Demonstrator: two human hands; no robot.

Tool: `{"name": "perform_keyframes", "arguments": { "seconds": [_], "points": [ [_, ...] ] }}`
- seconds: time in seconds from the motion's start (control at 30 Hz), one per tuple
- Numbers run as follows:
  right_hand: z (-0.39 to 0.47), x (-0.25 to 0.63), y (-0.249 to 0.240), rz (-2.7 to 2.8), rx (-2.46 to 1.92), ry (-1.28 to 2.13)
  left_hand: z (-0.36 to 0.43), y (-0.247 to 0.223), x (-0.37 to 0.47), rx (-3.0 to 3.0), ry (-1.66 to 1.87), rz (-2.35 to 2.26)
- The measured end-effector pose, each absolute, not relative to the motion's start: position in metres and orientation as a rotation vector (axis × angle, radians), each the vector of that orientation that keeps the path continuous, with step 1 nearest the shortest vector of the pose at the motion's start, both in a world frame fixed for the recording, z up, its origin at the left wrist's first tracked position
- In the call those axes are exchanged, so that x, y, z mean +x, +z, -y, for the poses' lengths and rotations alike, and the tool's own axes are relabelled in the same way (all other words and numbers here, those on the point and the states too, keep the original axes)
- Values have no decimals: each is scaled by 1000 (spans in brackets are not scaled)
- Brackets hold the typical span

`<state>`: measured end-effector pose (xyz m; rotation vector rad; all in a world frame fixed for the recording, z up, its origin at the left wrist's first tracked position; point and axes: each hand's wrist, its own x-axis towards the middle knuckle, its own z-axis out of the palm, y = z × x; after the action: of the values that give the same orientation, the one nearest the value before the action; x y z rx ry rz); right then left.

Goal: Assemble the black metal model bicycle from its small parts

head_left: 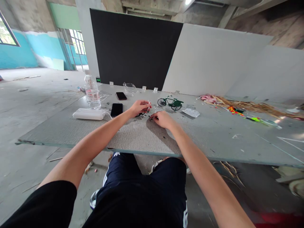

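"Small dark parts (142, 114): where?"
"On tabletop (133, 139), just beside left hand (139, 107), near green bicycle model (177, 103)."
"Left grip?"
"Pinched at fingertips on small clear piece (149, 103)."
"Right hand (162, 119)?"
"Curled, fingertips close; whether gripping, cannot tell."

The person's bare arms (95, 142) stretch forward, the left hand (139, 107) pinching; just beside it, the right hand (163, 119) curls, fingers bent inward.
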<state>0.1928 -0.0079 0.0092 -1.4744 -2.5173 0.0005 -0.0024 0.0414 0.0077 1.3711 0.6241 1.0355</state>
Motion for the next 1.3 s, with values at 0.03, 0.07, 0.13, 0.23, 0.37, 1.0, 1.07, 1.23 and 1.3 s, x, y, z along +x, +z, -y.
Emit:
{"name": "perform_keyframes", "arguments": {
  "seconds": [0.03, 0.07, 0.13, 0.23, 0.37, 1.0, 1.07, 1.23, 1.3],
  "points": [
    [8, 192, 9, 2516, -1475, 4, -42, 7, -3, 1369, 1034, -621],
    [8, 192, 9, 2512, -1477, 7, -42, 7, -3, 1367, 1030, -617],
    [10, 190, 10, 2502, -1488, 6, -42, 7, -3, 1364, 1026, -613],
    [11, 189, 10, 2500, -1515, -19, -42, 7, -3, 1362, 1031, -618],
    [12, 187, 10, 2505, -1550, -63, -41, 8, -3, 1369, 1037, -621],
    [13, 185, 10, 2479, -1518, -52, -44, 7, -3, 1371, 1044, -617],
    [10, 189, 11, 2429, -1449, -22, -46, 6, -4, 1370, 1072, -605],
    [8, 205, 19, 2110, -1227, 40, -49, 3, -7, 1349, 1107, -576],
    [9, 208, 22, 2012, -1178, 69, -50, 1, -8, 1352, 1085, -558]
  ]
}}
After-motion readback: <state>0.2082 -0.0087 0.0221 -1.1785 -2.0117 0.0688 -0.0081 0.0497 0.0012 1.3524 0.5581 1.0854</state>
